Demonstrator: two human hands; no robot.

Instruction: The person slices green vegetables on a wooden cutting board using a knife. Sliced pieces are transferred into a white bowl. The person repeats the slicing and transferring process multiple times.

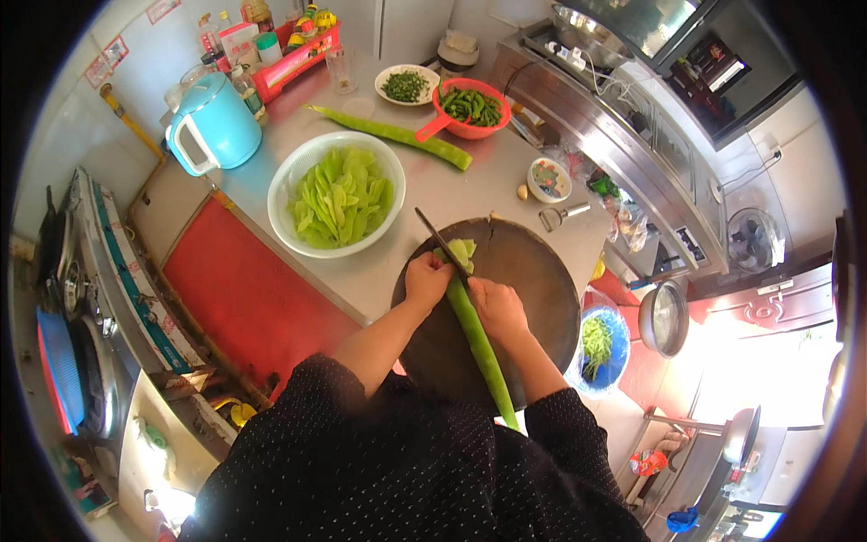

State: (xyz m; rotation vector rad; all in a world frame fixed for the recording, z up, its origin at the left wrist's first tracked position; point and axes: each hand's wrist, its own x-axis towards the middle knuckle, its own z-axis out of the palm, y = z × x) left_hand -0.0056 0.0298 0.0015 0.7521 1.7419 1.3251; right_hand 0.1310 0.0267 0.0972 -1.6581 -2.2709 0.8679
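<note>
On a round wooden chopping block (pixel 542 291) lies a long peeled green stem vegetable (pixel 477 342), its near end reaching past the block's edge towards my body. My left hand (pixel 429 278) grips the stem near its far end. In my right hand (pixel 498 305) is a knife (pixel 440 238), its dark blade crossing the stem's far end. Several pale green slices (pixel 462 252) rest just beyond the blade. A white colander (pixel 336 251) full of similar slices (pixel 342 196) stands to the left of the block. Behind lies another long green stem (pixel 399 135).
Beyond the block are a peeler (pixel 564 215), a small patterned bowl (pixel 549 180), a red strainer of green peppers (pixel 472 108) and a plate of chopped greens (pixel 406 85). A blue kettle (pixel 223 122) stands at the back left. Below right, a blue basin (pixel 622 352) holds shredded greens.
</note>
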